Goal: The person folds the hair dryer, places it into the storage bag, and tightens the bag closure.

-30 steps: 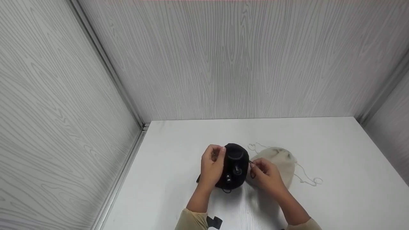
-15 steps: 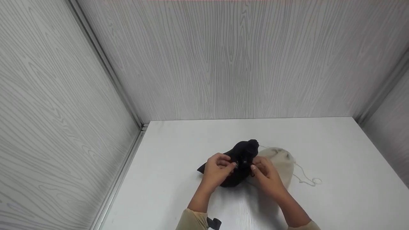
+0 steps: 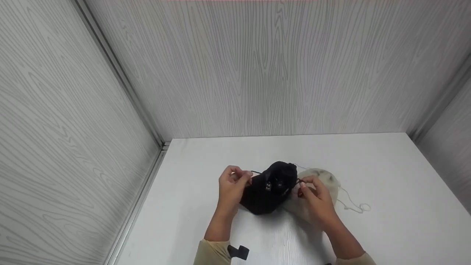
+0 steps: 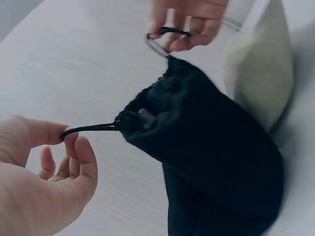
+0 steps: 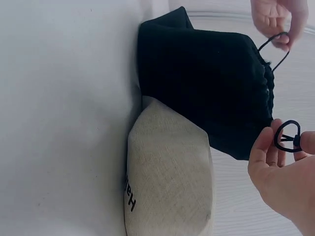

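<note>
A black drawstring bag (image 3: 261,195) lies between my two hands, its gathered mouth partly open with something dark and shiny inside that I cannot identify. My left hand (image 3: 231,187) pinches a loop of the black drawstring (image 4: 93,128) between thumb and finger, and the cord runs taut to the mouth. On the opposite side, my right hand (image 3: 318,198) pinches the other drawstring loop (image 5: 287,136) between thumb and fingers. Both hands are off the fabric, or nearly so. Behind the right hand sits a beige drawstring bag (image 5: 170,172), full-looking and touching the black one.
The beige bag's thin cords (image 3: 355,208) trail to the right over the white table (image 3: 191,169). Grey wood-grain panels (image 3: 257,73) stand at the back and both sides. A black strap (image 3: 238,252) hangs at the left sleeve.
The left hand has gone from the black bag's rim to its cord and drawn leftward. The right hand has shifted slightly right with its loop. The bag's mouth has narrowed and turned.
</note>
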`<control>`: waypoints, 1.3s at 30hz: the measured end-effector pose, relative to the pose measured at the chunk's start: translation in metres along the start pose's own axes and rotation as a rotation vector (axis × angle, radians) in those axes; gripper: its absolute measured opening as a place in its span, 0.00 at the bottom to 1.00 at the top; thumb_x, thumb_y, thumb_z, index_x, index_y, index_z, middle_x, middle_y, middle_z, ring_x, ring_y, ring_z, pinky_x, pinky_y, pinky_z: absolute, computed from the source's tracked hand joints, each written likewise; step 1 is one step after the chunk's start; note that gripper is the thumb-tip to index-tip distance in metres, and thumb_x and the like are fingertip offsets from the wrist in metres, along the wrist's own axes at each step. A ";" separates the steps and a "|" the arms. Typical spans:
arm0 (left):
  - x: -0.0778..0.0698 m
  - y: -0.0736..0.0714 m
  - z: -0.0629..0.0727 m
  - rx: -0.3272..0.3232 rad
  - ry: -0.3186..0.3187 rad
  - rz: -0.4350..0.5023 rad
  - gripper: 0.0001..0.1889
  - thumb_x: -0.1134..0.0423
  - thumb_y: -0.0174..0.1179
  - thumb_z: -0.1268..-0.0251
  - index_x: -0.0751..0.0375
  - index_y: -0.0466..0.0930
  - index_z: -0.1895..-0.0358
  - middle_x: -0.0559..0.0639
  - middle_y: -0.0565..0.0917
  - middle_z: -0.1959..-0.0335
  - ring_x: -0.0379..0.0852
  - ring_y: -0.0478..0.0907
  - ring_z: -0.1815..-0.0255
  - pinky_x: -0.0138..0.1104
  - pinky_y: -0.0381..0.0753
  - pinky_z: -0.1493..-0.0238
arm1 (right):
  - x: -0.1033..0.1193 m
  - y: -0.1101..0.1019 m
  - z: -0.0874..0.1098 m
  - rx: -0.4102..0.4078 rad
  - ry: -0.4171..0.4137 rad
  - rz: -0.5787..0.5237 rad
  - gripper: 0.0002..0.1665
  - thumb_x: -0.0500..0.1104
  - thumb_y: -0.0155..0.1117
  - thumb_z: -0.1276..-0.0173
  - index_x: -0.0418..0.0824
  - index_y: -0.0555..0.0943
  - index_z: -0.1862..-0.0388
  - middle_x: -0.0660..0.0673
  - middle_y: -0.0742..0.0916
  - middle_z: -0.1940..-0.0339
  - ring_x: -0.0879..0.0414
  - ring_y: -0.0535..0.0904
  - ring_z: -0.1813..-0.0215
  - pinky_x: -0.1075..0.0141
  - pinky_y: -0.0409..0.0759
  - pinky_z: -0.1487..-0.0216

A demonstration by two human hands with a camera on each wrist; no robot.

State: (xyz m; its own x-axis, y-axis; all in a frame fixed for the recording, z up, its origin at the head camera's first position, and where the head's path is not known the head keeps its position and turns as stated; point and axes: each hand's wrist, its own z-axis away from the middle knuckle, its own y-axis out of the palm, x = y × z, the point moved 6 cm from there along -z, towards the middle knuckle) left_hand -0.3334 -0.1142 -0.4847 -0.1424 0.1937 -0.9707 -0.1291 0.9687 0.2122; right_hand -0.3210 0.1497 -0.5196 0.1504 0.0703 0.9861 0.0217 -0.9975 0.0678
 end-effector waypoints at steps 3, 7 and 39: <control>-0.005 -0.009 -0.001 -0.016 -0.003 0.064 0.11 0.73 0.66 0.30 0.63 0.71 0.59 0.58 0.86 0.62 0.48 0.83 0.63 0.39 0.88 0.56 | -0.002 -0.004 0.001 -0.002 0.014 -0.012 0.10 0.32 0.56 0.17 0.23 0.74 0.48 0.43 0.81 0.57 0.58 0.82 0.59 0.68 0.85 0.54; -0.012 -0.013 0.001 0.024 -0.024 0.123 0.09 0.72 0.61 0.24 0.60 0.68 0.57 0.54 0.85 0.63 0.46 0.81 0.62 0.35 0.85 0.56 | 0.003 -0.010 0.001 -0.002 -0.016 -0.010 0.11 0.32 0.55 0.17 0.21 0.73 0.50 0.45 0.82 0.58 0.58 0.81 0.61 0.68 0.85 0.56; -0.074 -0.059 -0.005 -0.010 0.190 0.417 0.39 0.72 0.61 0.23 0.49 0.50 0.19 0.65 0.87 0.44 0.44 0.85 0.52 0.30 0.84 0.52 | 0.060 -0.068 -0.005 -0.147 -0.116 -0.048 0.17 0.42 0.56 0.15 0.26 0.71 0.49 0.48 0.81 0.62 0.57 0.77 0.62 0.69 0.83 0.59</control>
State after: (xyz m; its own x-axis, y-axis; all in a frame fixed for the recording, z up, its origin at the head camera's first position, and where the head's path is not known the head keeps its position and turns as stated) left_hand -0.3204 -0.1869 -0.4248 -0.3611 0.5343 -0.7643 -0.0315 0.8121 0.5826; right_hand -0.3188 0.2214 -0.4640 0.2662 0.1101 0.9576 -0.1114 -0.9833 0.1441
